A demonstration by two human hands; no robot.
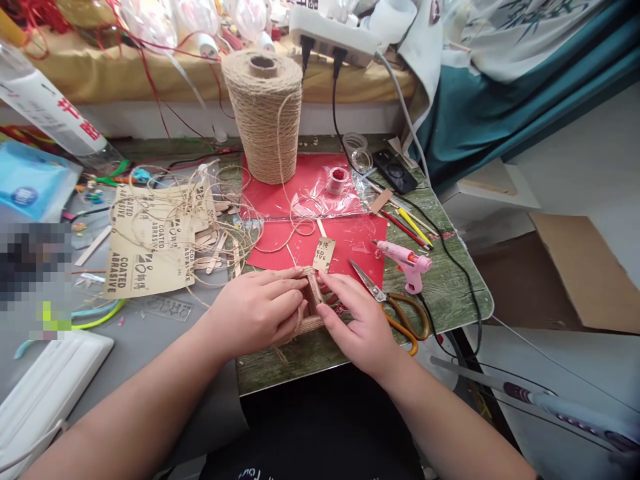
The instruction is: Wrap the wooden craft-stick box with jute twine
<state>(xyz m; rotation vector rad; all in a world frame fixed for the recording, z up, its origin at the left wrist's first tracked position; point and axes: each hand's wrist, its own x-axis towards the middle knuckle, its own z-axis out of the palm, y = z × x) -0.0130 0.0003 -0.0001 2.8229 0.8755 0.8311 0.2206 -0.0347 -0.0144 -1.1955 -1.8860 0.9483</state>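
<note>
A small wooden box-like frame, with what looks like jute twine along its edges, is held low over the table's front edge. Around its left side, the fingers of my left hand are closed, hiding part of it. My right hand grips the right side between thumb and fingers. Just beyond the frame lies a small piece of sandpaper on red paper. Scissors with orange-brown handles and a pink glue gun rest to the right of my right hand.
A large jute twine spool stands behind, its loose strand trailing forward. Sandpaper sheets, craft sticks and tangled twine spread on the left. A white power strip hangs at the back. The glue gun's cord runs off the right side.
</note>
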